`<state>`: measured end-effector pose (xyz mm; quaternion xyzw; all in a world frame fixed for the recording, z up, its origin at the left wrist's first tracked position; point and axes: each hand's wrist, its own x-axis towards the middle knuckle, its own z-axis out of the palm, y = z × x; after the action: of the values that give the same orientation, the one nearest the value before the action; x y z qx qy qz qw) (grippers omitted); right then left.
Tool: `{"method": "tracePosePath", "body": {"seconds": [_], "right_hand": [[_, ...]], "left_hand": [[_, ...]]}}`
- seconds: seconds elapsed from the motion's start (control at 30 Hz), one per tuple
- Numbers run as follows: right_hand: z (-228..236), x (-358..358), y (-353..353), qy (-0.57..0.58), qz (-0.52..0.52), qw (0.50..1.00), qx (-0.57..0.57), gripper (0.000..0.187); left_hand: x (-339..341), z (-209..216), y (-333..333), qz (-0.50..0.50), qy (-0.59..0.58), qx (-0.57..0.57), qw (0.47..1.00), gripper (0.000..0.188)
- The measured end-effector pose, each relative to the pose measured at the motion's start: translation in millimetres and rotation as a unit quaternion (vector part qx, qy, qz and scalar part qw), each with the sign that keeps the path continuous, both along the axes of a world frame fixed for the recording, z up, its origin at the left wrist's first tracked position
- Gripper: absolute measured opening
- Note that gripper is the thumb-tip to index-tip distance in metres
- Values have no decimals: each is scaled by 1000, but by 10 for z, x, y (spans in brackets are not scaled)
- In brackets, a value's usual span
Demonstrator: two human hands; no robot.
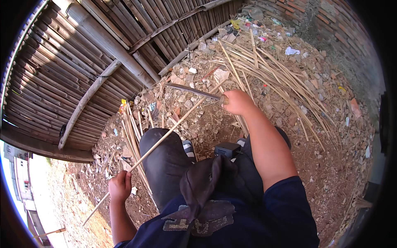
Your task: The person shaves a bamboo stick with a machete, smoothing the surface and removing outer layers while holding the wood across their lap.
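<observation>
My left hand is closed around a long thin bamboo strip. The strip slants across my left knee, from low on the left up to the middle of the view. In my right hand is the handle of a long-bladed knife, its blade pointing left. Near the strip's far end the blade crosses it; whether they touch I cannot tell. Beyond my right hand lies a loose heap of split bamboo strips. More strips lie on the ground beside my left leg.
A bamboo-pole wall rises on the left, and a brick wall stands at the far right. Stones and litter cover the dirt ground. A small black box sits between my feet.
</observation>
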<state>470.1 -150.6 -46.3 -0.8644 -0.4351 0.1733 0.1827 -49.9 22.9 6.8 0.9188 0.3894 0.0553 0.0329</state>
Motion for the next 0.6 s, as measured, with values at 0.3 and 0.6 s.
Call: {"method": "tracePosePath", "body": {"seconds": [0.3, 0.6], "right_hand": [[-153, 138, -51, 15, -26, 1000, -3, 42], [129, 2, 12, 54, -93, 994, 30, 41]], "left_hand": [[-4, -38, -63, -4, -11, 14, 1000, 25], [-102, -134, -33, -23, -25, 13, 999, 24]]}}
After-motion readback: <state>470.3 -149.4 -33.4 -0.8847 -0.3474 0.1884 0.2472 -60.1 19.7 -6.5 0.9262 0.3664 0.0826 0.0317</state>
